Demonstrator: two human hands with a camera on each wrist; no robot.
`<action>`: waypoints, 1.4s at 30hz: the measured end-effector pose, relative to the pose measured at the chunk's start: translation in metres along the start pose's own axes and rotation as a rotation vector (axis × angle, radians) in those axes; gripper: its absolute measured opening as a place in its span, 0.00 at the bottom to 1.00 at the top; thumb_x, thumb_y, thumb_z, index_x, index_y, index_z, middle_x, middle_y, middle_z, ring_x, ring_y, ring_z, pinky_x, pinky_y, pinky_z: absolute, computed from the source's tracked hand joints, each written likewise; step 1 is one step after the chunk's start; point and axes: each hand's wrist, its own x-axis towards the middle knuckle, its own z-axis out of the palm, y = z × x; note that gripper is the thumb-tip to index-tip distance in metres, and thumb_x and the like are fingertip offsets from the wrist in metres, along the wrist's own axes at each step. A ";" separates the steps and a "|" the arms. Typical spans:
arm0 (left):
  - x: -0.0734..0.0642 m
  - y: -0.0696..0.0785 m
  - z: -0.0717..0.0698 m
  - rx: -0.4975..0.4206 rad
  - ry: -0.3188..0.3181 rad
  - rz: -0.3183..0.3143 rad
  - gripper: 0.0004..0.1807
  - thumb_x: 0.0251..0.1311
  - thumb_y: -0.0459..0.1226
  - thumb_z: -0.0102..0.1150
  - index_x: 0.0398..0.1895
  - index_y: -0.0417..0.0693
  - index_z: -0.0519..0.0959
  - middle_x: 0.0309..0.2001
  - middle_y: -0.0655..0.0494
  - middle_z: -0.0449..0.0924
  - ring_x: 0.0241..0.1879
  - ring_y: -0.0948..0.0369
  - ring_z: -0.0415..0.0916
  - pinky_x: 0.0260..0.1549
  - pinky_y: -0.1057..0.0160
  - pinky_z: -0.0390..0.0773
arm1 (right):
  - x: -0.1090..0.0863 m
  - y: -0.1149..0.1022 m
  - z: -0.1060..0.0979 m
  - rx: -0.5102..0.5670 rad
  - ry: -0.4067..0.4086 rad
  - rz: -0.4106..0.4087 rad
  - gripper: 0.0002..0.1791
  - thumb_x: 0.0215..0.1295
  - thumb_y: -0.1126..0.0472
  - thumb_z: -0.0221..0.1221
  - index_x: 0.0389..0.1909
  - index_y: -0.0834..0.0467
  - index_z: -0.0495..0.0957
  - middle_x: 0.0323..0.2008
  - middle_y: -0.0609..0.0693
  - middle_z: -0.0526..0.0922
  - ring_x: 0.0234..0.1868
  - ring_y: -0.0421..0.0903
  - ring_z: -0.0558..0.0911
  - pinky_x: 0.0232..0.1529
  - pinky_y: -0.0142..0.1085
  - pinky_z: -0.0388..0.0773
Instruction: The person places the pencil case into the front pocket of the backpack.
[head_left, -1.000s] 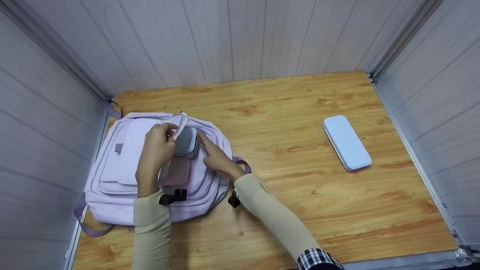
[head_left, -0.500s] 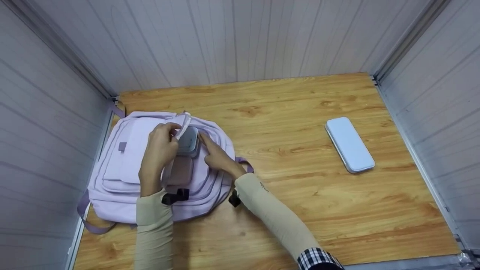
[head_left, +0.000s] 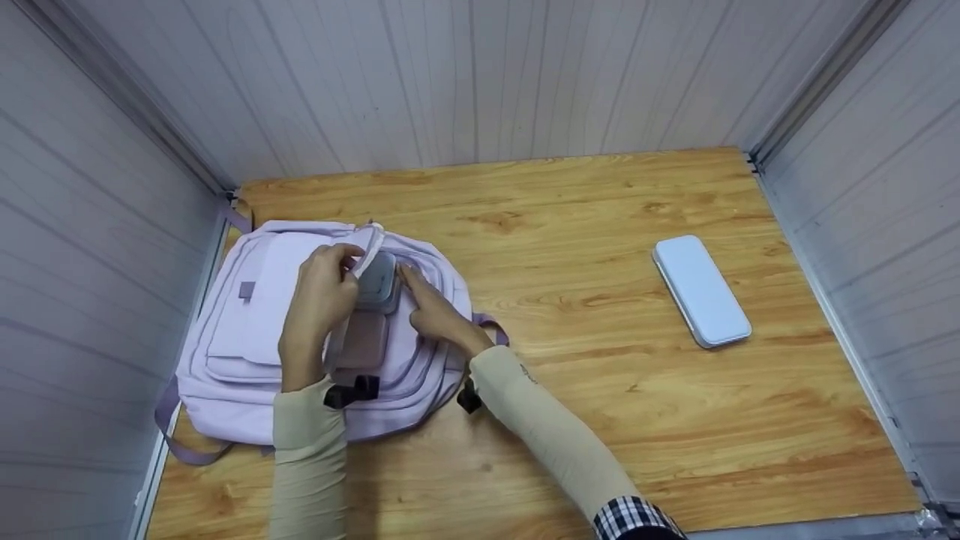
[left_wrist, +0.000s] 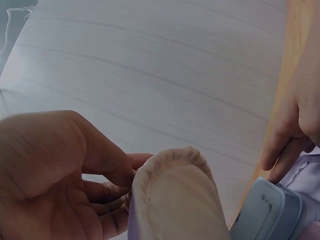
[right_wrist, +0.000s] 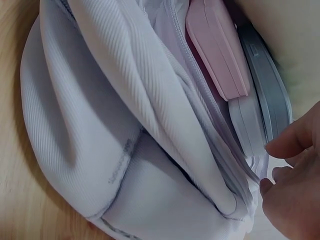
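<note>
A lilac backpack (head_left: 255, 315) lies flat at the left of the wooden table, its front pocket pulled open. My left hand (head_left: 321, 296) pinches the edge of the pocket flap (left_wrist: 182, 195), whose pale lining shows in the left wrist view. Inside the opening sit a grey-blue hard case (head_left: 379, 281) and a pink case (head_left: 364, 340) nearer me. In the right wrist view, a light grey side (right_wrist: 245, 117) shows beside the pink case. My right hand (head_left: 435, 311) has its index finger stretched out, touching the grey-blue case's far right corner. The lower parts of the cases are hidden in the pocket.
A light blue, rounded rectangular case (head_left: 701, 291) lies apart on the right of the table (head_left: 570, 375). Grey-white panels (head_left: 495, 82) wall the table at the back and both sides. A purple strap (head_left: 187, 450) trails by the left edge.
Both hands keep their places on the backpack and the grey-blue case. Only the head view has shifted slightly, so the bag and the light blue case appear a little farther right.
</note>
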 end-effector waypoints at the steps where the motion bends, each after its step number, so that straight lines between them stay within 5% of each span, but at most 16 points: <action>1: 0.000 0.000 0.000 -0.001 -0.003 -0.002 0.20 0.53 0.23 0.43 0.49 0.31 0.78 0.38 0.37 0.76 0.41 0.46 0.71 0.45 0.48 0.69 | 0.000 0.000 0.000 0.001 0.000 0.000 0.48 0.46 0.81 0.44 0.73 0.67 0.43 0.74 0.60 0.48 0.76 0.56 0.43 0.74 0.44 0.39; 12: 0.000 -0.002 -0.003 -0.003 -0.003 -0.022 0.20 0.54 0.23 0.43 0.50 0.32 0.78 0.39 0.38 0.76 0.42 0.47 0.71 0.45 0.49 0.69 | -0.005 0.009 -0.001 0.032 0.118 0.007 0.45 0.46 0.81 0.42 0.72 0.66 0.49 0.72 0.56 0.59 0.74 0.49 0.53 0.73 0.37 0.48; 23: 0.000 -0.005 -0.005 -0.007 0.012 -0.023 0.20 0.54 0.23 0.43 0.49 0.32 0.78 0.38 0.38 0.76 0.41 0.47 0.71 0.44 0.50 0.68 | -0.020 0.017 -0.015 0.081 0.261 0.024 0.34 0.58 0.75 0.45 0.69 0.61 0.61 0.65 0.56 0.69 0.68 0.50 0.65 0.69 0.39 0.59; 37: -0.001 -0.007 -0.005 0.000 0.036 -0.007 0.20 0.54 0.24 0.43 0.48 0.32 0.78 0.37 0.38 0.76 0.40 0.47 0.71 0.44 0.49 0.69 | -0.062 0.038 -0.032 0.089 0.403 -0.100 0.30 0.57 0.79 0.48 0.64 0.65 0.66 0.60 0.62 0.71 0.61 0.57 0.71 0.62 0.47 0.68; 42: -0.002 -0.007 -0.006 -0.002 0.034 -0.009 0.20 0.54 0.24 0.43 0.48 0.32 0.78 0.37 0.38 0.76 0.40 0.47 0.71 0.43 0.50 0.69 | -0.080 0.025 -0.041 0.122 0.446 -0.094 0.29 0.58 0.82 0.48 0.63 0.68 0.66 0.60 0.65 0.71 0.60 0.63 0.70 0.61 0.52 0.67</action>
